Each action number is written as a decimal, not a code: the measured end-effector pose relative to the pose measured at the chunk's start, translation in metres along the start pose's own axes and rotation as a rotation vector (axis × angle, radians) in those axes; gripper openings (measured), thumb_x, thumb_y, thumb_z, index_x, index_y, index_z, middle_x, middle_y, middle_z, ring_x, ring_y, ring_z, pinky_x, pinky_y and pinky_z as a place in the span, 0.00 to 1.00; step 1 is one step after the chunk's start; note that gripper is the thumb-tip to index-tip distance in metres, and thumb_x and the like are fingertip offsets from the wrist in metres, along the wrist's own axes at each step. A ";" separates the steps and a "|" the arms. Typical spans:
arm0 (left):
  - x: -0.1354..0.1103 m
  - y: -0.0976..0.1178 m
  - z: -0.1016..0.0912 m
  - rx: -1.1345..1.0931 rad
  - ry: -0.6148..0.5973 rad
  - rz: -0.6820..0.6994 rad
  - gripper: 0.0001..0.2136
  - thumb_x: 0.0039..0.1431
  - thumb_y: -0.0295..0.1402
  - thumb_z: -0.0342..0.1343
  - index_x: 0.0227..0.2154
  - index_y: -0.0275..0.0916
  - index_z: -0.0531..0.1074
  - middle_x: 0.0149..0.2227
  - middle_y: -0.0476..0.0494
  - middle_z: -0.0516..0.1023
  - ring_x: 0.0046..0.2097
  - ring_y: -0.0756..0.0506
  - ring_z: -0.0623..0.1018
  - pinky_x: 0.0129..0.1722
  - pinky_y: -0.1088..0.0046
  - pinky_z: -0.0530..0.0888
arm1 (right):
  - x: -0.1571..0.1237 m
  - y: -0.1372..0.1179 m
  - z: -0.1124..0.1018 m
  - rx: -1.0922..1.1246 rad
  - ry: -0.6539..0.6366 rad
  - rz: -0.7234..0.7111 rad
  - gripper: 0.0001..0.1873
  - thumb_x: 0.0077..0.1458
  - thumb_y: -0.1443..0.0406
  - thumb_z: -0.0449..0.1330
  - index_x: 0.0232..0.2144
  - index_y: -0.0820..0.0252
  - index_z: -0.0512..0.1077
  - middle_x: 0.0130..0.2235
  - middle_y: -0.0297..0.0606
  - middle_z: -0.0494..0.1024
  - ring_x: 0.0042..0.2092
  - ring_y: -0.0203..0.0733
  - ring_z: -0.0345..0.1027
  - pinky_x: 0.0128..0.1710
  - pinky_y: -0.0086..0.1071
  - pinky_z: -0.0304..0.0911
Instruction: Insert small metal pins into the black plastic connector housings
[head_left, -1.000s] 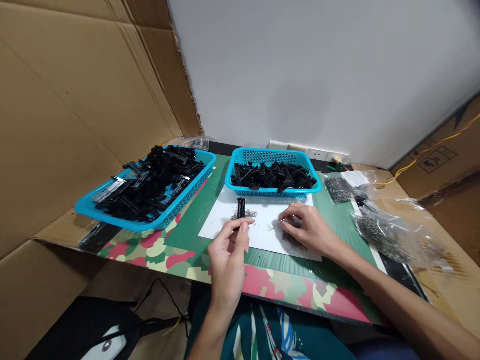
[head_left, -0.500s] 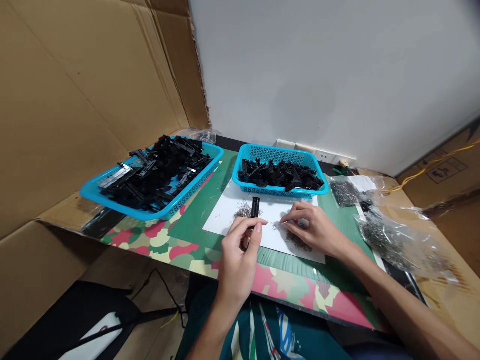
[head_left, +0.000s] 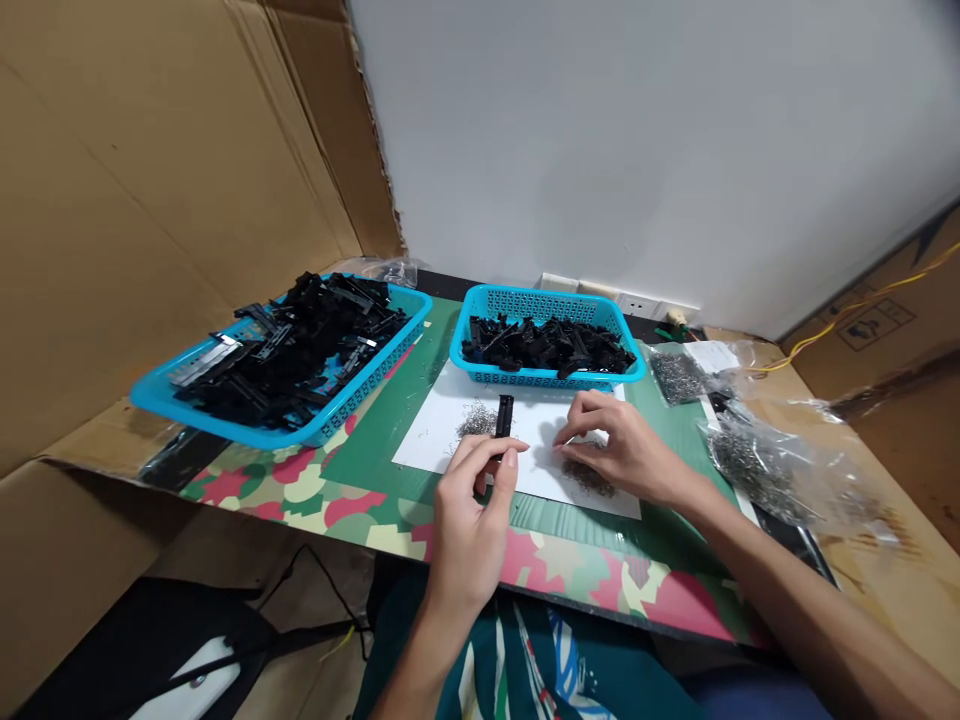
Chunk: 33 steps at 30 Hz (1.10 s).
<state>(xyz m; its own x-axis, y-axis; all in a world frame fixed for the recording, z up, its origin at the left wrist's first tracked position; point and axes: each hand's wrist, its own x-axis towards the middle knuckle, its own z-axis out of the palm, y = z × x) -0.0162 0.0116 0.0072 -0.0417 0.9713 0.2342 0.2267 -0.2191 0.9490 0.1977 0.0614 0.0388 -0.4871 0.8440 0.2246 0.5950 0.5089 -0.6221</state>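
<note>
My left hand [head_left: 478, 495] is closed around a long, narrow black plastic part [head_left: 505, 415], which points away from me above the white paper [head_left: 427, 440]. Thumb and fingertips of my right hand [head_left: 615, 445] are pinched together over the paper, beside a pile of tiny metal pieces [head_left: 589, 478]. Whatever sits in that pinch is too small to name. A second pile of tiny metal pieces [head_left: 476, 420] lies left of the black part. Behind the paper stands a blue basket [head_left: 547, 376] filled with black plastic parts [head_left: 544, 345].
A larger blue basket [head_left: 375, 385], heaped with black parts, stands on the left. Plastic bags of small metal pieces [head_left: 754, 470] [head_left: 675, 375] lie on the right. Cardboard [head_left: 172, 150] rises at the left, and a socket strip [head_left: 637, 305] runs along the wall.
The view has shifted slightly, so the table and baskets sit a little further left. Both hands keep nearly the same places, with the right fingertips still pinched and the left still holding the black part.
</note>
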 end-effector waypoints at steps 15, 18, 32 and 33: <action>0.000 0.002 -0.002 0.068 -0.008 0.009 0.11 0.73 0.37 0.55 0.47 0.43 0.81 0.44 0.45 0.77 0.41 0.46 0.76 0.40 0.70 0.69 | -0.005 0.004 -0.011 -0.008 -0.070 0.056 0.10 0.66 0.69 0.61 0.42 0.57 0.83 0.39 0.40 0.82 0.41 0.45 0.72 0.42 0.39 0.64; -0.003 0.001 0.001 0.214 -0.067 0.048 0.12 0.74 0.35 0.53 0.50 0.45 0.81 0.45 0.45 0.75 0.40 0.46 0.75 0.39 0.70 0.71 | -0.010 0.007 -0.017 0.046 -0.014 0.089 0.10 0.65 0.70 0.61 0.41 0.57 0.83 0.39 0.39 0.82 0.39 0.42 0.73 0.39 0.36 0.64; -0.006 -0.001 0.013 0.791 -0.400 0.361 0.20 0.73 0.27 0.50 0.63 0.47 0.72 0.48 0.40 0.73 0.46 0.39 0.73 0.45 0.60 0.71 | -0.021 0.011 -0.027 0.142 0.008 0.171 0.08 0.65 0.66 0.61 0.35 0.59 0.80 0.34 0.37 0.82 0.31 0.38 0.70 0.31 0.32 0.62; -0.006 -0.001 0.013 0.802 -0.405 0.363 0.20 0.73 0.26 0.49 0.63 0.46 0.72 0.48 0.39 0.72 0.47 0.39 0.73 0.45 0.60 0.71 | -0.022 0.010 -0.027 0.142 -0.012 0.163 0.08 0.65 0.66 0.61 0.36 0.59 0.81 0.33 0.36 0.82 0.31 0.38 0.70 0.31 0.33 0.62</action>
<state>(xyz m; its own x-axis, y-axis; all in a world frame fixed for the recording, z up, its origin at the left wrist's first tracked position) -0.0036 0.0068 0.0022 0.4661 0.8480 0.2521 0.7621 -0.5296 0.3724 0.2313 0.0525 0.0476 -0.4000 0.9106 0.1041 0.5708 0.3364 -0.7490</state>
